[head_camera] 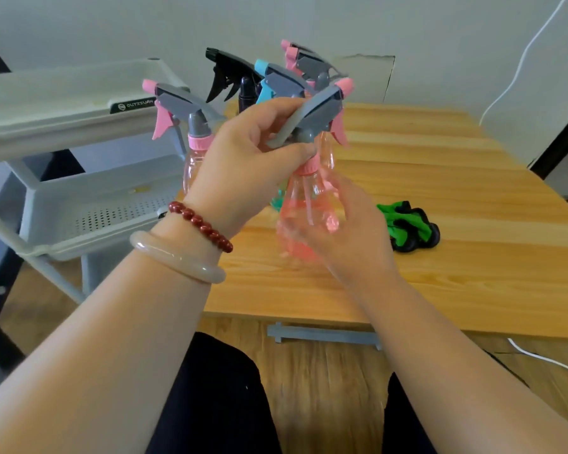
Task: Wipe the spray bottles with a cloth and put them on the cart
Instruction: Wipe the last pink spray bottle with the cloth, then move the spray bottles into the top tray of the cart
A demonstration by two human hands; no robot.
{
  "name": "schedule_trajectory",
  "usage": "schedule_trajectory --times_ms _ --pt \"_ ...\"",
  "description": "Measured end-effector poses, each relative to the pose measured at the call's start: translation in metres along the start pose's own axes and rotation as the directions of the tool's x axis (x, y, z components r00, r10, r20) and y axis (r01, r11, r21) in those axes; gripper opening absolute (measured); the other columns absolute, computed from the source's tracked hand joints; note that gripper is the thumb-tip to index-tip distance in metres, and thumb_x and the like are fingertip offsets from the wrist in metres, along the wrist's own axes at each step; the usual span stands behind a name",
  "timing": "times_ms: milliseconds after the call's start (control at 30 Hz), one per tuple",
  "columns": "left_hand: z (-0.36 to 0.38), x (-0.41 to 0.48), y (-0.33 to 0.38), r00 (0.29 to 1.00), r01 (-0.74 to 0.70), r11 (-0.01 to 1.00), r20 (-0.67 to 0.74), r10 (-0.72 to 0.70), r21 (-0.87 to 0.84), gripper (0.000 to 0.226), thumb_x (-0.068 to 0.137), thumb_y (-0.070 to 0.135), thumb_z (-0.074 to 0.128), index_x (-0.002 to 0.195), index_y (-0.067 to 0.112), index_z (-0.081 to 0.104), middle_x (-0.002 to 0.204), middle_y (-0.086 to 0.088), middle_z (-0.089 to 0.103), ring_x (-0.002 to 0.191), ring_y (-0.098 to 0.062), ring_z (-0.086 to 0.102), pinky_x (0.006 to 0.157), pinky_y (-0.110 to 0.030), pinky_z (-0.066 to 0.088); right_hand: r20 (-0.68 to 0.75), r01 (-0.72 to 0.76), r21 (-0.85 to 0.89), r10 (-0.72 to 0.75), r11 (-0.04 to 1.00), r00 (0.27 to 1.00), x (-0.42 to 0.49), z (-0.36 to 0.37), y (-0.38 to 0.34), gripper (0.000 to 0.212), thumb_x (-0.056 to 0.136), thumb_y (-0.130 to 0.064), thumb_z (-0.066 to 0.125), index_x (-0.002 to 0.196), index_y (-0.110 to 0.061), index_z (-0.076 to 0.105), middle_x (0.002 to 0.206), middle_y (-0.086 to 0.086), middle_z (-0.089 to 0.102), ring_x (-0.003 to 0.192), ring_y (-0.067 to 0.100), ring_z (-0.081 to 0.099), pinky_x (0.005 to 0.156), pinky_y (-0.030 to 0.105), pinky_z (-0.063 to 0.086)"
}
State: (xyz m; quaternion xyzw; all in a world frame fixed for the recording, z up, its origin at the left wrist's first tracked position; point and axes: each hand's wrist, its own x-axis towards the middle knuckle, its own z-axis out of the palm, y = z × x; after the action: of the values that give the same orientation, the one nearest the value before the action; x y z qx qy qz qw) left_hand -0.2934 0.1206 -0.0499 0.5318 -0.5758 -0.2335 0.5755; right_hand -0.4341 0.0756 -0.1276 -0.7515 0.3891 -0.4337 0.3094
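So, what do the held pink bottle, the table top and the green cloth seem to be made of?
The held pink bottle looks like clear tinted plastic, glossy and see-through. The table top seems wood or wood-look laminate, matte, with grain lines. The green cloth is soft fabric, perhaps microfibre, crumpled in folds.

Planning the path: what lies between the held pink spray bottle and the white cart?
Head view: the left hand gripping the grey head of the held pink transparent spray bottle, then another pink spray bottle standing at the wooden table's left edge.
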Motion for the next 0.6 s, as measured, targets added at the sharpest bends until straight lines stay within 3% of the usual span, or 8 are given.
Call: schedule_trajectory --times_ms 67,200,267,333,433,533,600 --pt "0.003 0.009 -0.004 0.999 -0.024 1.000 0.038 0.024 0.001 0.036 0.089 0.005 0.068 0.108 0.035 0.065 0.093 0.011 0.071 0.087 -0.003 0.069 0.079 -0.018 0.053 -0.081 0.032 -0.024 -0.034 0.999 0.996 0.004 -0.005 0.005 0.084 0.065 -0.068 0.074 0.135 -0.028 0.052 0.110 -0.039 0.045 0.105 -0.027 0.043 0.087 -0.002 0.032" --pt "0.004 0.028 -0.010 0.998 -0.026 1.000 0.064 0.026 0.012 0.039 0.086 0.009 0.069 0.106 0.041 0.064 0.100 0.011 0.073 0.097 -0.007 0.070 0.084 -0.023 0.055 -0.050 -0.030 -0.119 0.025 0.992 0.998 0.015 -0.014 0.019 0.096 0.064 -0.087 0.054 0.139 -0.028 0.049 0.130 -0.019 0.053 0.126 -0.001 0.044 0.103 0.021 0.034" --pt "0.001 0.036 -0.011 0.997 -0.003 1.000 0.072 0.003 0.004 0.039 0.083 0.010 0.067 0.107 0.040 0.064 0.101 0.013 0.073 0.098 -0.009 0.070 0.083 -0.024 0.056 -0.013 -0.037 -0.165 0.036 0.986 0.999 0.023 -0.016 0.022 0.093 0.068 -0.082 0.054 0.138 -0.020 0.053 0.132 -0.010 0.056 0.126 0.005 0.045 0.103 0.025 0.035" --pt "-0.002 0.045 -0.009 0.994 0.010 0.999 0.109 -0.014 0.037 0.041 0.080 0.007 0.068 0.105 0.039 0.062 0.099 0.017 0.071 0.095 -0.006 0.069 0.081 -0.021 0.055 0.020 0.004 -0.231 0.001 0.973 1.000 0.029 -0.018 0.022 0.082 0.076 -0.073 0.056 0.132 -0.013 0.059 0.122 -0.007 0.059 0.117 0.005 0.048 0.096 0.016 0.034" --pt "-0.004 0.053 0.004 0.979 -0.026 0.980 0.202 -0.014 0.196 0.044 0.078 0.006 0.067 0.103 0.041 0.056 0.097 0.019 0.066 0.088 -0.003 0.066 0.079 -0.015 0.052 0.106 0.037 -0.320 -0.002 0.947 0.994 0.036 -0.024 0.018 0.074 0.082 -0.069 0.056 0.129 -0.012 0.059 0.111 0.000 0.065 0.106 0.015 0.055 0.088 0.018 0.033" --pt "-0.007 0.057 0.019 0.949 -0.076 0.949 0.313 -0.025 0.306 0.043 0.079 0.005 0.065 0.111 0.033 0.061 0.099 0.013 0.068 0.091 -0.011 0.066 0.078 -0.028 0.055 0.203 0.078 -0.365 -0.002 0.928 0.979 0.039 -0.033 0.010 0.070 0.081 -0.063 0.061 0.133 -0.015 0.057 0.108 -0.001 0.065 0.103 0.015 0.055 0.087 0.021 0.037" --pt "-0.009 0.061 0.028 0.921 -0.133 0.919 0.388 -0.024 0.372 0.042 0.082 0.004 0.064 0.119 0.024 0.064 0.103 0.008 0.069 0.093 -0.012 0.065 0.077 -0.033 0.055 0.246 0.111 -0.404 -0.009 0.908 0.969 0.038 -0.039 0.002 0.070 0.081 -0.063 0.060 0.128 -0.011 0.060 0.105 0.002 0.067 0.099 0.020 0.059 0.085 0.031 0.048"
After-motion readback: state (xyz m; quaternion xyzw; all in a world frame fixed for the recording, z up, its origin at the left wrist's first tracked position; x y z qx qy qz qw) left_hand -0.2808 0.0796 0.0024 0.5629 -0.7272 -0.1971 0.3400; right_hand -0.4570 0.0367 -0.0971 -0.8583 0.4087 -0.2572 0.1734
